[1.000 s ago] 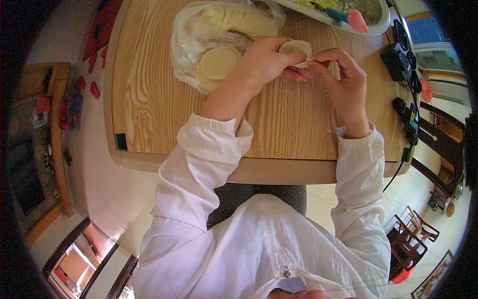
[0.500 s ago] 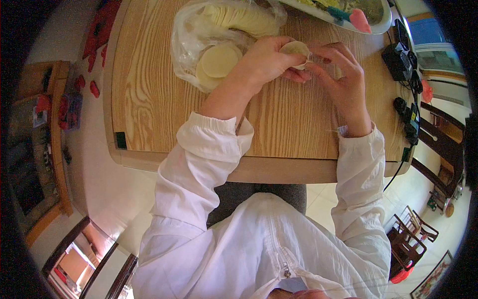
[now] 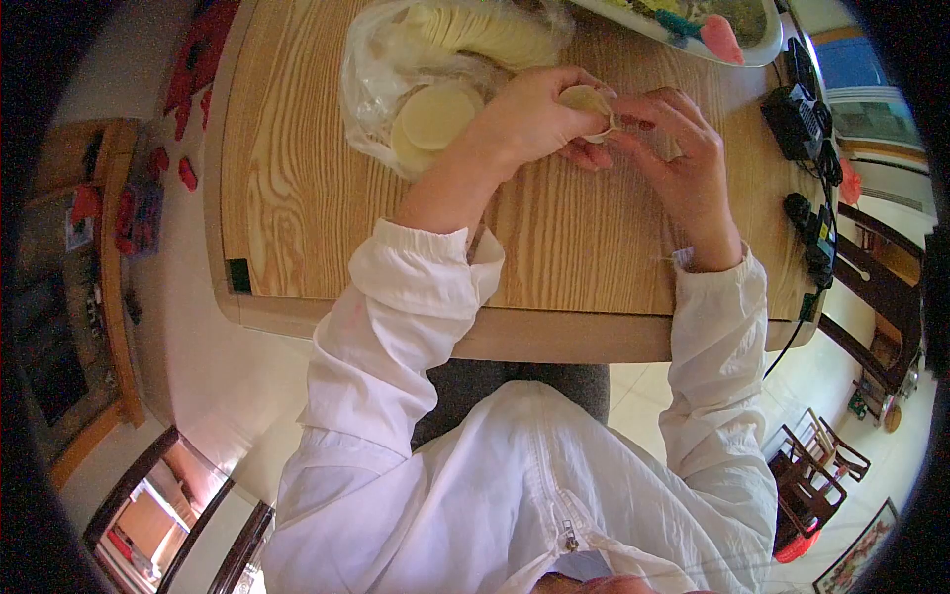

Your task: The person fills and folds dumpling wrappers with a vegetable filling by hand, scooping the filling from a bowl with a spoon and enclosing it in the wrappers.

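A round, pale dumpling wrapper is cupped in my left hand, whose thumb and fingers close round it. At the wrapper's right edge, my right hand pinches the rim between thumb and fingertips. The wrapper looks partly folded; what lies inside it cannot be made out. Left of my left forearm lies an open clear plastic bag of more wrappers. Inside, a flat pile of round wrappers sits below a long leaning row of wrappers.
At the table's top right stands a white tub of chopped filling, with a pink-and-green-handled utensil in it. A black power adapter and cables lie along the right edge of the wooden table.
My right fingers have shifted slightly left, closer to my left hand, and the wrapper's right rim looks more gathered. My left hand keeps its hold.
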{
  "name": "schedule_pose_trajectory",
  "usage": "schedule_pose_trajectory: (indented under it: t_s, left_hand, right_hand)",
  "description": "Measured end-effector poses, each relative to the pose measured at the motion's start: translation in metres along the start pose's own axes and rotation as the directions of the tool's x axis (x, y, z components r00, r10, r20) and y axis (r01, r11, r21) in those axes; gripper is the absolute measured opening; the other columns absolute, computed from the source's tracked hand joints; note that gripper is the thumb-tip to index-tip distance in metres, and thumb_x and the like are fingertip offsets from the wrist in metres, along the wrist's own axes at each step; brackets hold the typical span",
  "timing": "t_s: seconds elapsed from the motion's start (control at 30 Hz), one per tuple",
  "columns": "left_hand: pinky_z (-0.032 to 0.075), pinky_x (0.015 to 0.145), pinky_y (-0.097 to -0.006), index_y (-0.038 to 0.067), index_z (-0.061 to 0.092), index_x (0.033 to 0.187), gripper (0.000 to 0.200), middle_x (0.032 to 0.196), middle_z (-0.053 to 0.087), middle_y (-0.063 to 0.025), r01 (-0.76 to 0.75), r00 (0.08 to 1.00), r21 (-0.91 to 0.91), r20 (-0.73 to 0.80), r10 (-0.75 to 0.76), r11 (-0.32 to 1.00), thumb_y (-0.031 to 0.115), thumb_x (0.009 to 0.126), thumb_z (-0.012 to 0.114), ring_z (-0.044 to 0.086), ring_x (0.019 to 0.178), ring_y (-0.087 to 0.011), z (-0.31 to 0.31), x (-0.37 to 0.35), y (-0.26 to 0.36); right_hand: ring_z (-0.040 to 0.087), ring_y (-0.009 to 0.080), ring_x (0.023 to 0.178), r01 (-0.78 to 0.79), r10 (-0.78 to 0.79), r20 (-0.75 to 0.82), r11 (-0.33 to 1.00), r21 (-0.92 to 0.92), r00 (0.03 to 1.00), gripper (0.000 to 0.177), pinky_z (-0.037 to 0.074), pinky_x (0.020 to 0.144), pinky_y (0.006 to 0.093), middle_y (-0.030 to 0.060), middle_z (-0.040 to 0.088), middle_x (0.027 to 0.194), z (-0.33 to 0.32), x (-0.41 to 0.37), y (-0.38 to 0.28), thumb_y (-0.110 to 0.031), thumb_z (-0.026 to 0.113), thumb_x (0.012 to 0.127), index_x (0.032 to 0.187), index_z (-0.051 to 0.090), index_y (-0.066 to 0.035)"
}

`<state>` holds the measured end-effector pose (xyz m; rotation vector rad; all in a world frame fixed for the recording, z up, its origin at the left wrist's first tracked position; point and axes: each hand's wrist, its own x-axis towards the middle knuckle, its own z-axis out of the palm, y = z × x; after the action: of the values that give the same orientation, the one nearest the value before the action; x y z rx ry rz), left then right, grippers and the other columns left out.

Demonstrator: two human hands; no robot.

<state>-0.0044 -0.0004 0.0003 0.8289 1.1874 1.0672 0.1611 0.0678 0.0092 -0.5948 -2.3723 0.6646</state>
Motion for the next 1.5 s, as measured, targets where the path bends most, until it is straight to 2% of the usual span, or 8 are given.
schedule_pose_trajectory:
  t_s: [0.13, 0.3, 0.43, 0.7, 0.8, 0.93, 1.3, 1.5]
  left_hand:
    - [0.055, 0.059, -0.0279, 0.002, 0.051, 0.107, 0.028, 0.086, 0.062, -0.0113, 0.029, 1.000, 0.074, 0.005, -0.029, 0.997, 0.009, 0.081, 0.058, 0.064, 0.067, -0.0218, -0.001, -0.002, 0.005]
    - [0.055, 0.061, -0.0292, 0.003, 0.052, 0.107, 0.027, 0.087, 0.061, -0.0104, 0.016, 1.000, -0.101, 0.012, -0.015, 0.995, 0.009, 0.081, 0.056, 0.063, 0.071, -0.0198, 0.000, 0.000, 0.000]
    - [0.054, 0.064, -0.0307, 0.003, 0.053, 0.107, 0.027, 0.089, 0.061, -0.0101, 0.021, 1.000, -0.229, 0.027, -0.015, 0.973, 0.014, 0.083, 0.055, 0.063, 0.074, -0.0195, 0.000, 0.003, -0.002]
    - [0.054, 0.065, -0.0286, 0.000, 0.055, 0.103, 0.027, 0.090, 0.062, -0.0098, -0.028, 0.999, -0.106, -0.036, 0.024, 0.994, 0.019, 0.084, 0.057, 0.063, 0.073, -0.0199, 0.000, 0.002, -0.001]
    - [0.053, 0.065, -0.0280, -0.001, 0.055, 0.102, 0.027, 0.088, 0.062, -0.0094, -0.046, 0.997, -0.050, -0.056, 0.043, 0.998, 0.019, 0.084, 0.057, 0.063, 0.072, -0.0194, 0.000, 0.004, -0.004]
    - [0.053, 0.064, -0.0271, -0.001, 0.055, 0.101, 0.026, 0.085, 0.063, -0.0092, -0.059, 0.997, 0.047, -0.042, 0.061, 0.997, 0.019, 0.083, 0.058, 0.063, 0.070, -0.0181, 0.000, 0.001, 0.001]
    - [0.053, 0.063, -0.0268, 0.000, 0.055, 0.102, 0.025, 0.084, 0.062, -0.0093, -0.081, 0.996, -0.069, -0.043, 0.078, 0.994, 0.014, 0.082, 0.058, 0.062, 0.070, -0.0170, 0.002, 0.004, -0.005]
    - [0.053, 0.065, -0.0292, -0.001, 0.055, 0.101, 0.025, 0.085, 0.062, -0.0110, -0.094, 0.992, -0.165, -0.100, 0.078, 0.982, 0.017, 0.083, 0.057, 0.063, 0.073, -0.0198, 0.005, 0.004, -0.003]
  right_hand:
    - [0.055, 0.0246, 0.076, 0.119, -0.119, 0.004, 0.992, -0.041, 0.993, 0.021, 0.041, 0.070, 0.0335, 0.0061, 0.059, 0.078, -0.001, 0.001, 0.002, -0.014, 0.069, 0.067, 0.087, 0.064, -0.010]
    - [0.054, 0.0246, 0.074, 0.140, -0.142, -0.019, 0.986, -0.095, 0.990, 0.012, 0.040, 0.067, 0.0336, 0.0052, 0.057, 0.074, -0.003, 0.003, -0.001, -0.012, 0.068, 0.068, 0.077, 0.061, -0.008]
    - [0.054, 0.0254, 0.072, 0.035, -0.038, -0.040, 0.997, -0.072, 0.998, 0.011, 0.041, 0.066, 0.0339, 0.0056, 0.056, 0.071, 0.000, 0.002, -0.003, -0.012, 0.067, 0.069, 0.074, 0.059, -0.007]
    - [0.057, 0.0188, 0.070, -0.135, 0.143, -0.063, 0.984, 0.117, 0.988, 0.014, 0.047, 0.064, 0.0276, 0.0069, 0.058, 0.075, 0.003, 0.000, -0.007, -0.003, 0.068, 0.069, 0.080, 0.059, -0.003]
    - [0.057, 0.0160, 0.071, -0.080, 0.087, -0.063, 0.992, 0.101, 0.994, 0.017, 0.046, 0.066, 0.0264, 0.0062, 0.059, 0.077, 0.002, -0.001, -0.004, 0.000, 0.068, 0.068, 0.083, 0.060, -0.003]
    - [0.057, 0.0167, 0.070, -0.138, 0.156, -0.097, 0.976, 0.171, 0.983, 0.017, 0.047, 0.066, 0.0266, 0.0065, 0.059, 0.078, 0.004, 0.000, -0.006, -0.003, 0.068, 0.069, 0.084, 0.061, -0.003]
    - [0.059, 0.0187, 0.070, -0.143, 0.148, -0.046, 0.985, 0.099, 0.988, 0.013, 0.047, 0.064, 0.0278, 0.0075, 0.060, 0.076, 0.001, 0.001, -0.008, -0.008, 0.067, 0.071, 0.082, 0.061, -0.003]
    - [0.058, 0.0173, 0.067, -0.133, 0.145, -0.142, 0.987, 0.089, 0.979, 0.010, 0.046, 0.062, 0.0273, 0.0081, 0.060, 0.075, 0.005, -0.003, -0.003, -0.006, 0.065, 0.073, 0.081, 0.061, -0.002]
